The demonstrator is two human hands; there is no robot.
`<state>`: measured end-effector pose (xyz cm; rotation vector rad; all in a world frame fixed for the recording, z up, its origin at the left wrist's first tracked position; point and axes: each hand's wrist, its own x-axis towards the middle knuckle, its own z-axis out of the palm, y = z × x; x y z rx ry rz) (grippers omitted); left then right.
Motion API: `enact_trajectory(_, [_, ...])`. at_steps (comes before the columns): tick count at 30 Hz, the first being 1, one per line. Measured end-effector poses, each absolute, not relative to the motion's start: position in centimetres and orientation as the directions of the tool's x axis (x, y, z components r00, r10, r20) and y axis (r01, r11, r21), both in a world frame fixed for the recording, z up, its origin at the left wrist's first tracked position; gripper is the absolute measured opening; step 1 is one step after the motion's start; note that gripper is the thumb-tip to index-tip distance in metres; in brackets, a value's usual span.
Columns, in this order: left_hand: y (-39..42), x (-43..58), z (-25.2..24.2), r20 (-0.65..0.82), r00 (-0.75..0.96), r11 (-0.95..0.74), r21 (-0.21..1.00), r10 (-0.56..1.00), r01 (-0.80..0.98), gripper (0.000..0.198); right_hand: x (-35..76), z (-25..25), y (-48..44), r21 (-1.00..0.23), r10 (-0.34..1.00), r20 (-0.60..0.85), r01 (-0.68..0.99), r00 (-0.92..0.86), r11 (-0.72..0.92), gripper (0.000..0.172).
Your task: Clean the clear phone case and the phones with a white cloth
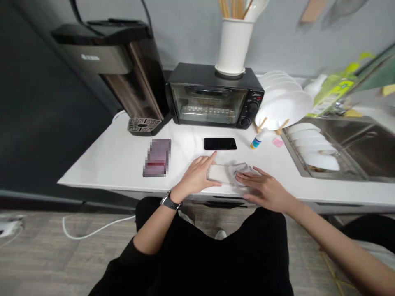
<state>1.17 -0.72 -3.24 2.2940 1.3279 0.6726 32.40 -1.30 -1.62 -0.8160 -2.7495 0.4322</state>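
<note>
My left hand (198, 176) rests on the white counter (117, 160) and grips the left end of a pale, flat phone-sized object (219, 173). My right hand (264, 189) presses a crumpled grey-white cloth (243, 170) onto that object, its fingers together on the cloth. A watch sits on my left wrist. Just beyond the hands lies a black phone (220, 144), face up. A small white bottle with a blue and yellow label (258, 139) lies to its right, next to a pink square (278, 142).
A black toaster oven (212, 96) stands at the back with a white utensil holder (233, 45) on top. A water dispenser (123, 70) is at the back left. White plates (285, 100) lean in a rack beside the steel sink (348, 144). A blurred flat item (157, 157) lies on the left.
</note>
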Motion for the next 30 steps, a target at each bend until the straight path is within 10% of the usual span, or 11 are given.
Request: enact_trajectory(30, [-1.1,0.1,-3.1,0.203,0.457,-0.491,0.521,0.866,0.698,0.108,23.5,-1.9,1.9,-0.422,0.451,0.222,0.331,-0.865,0.844,0.044])
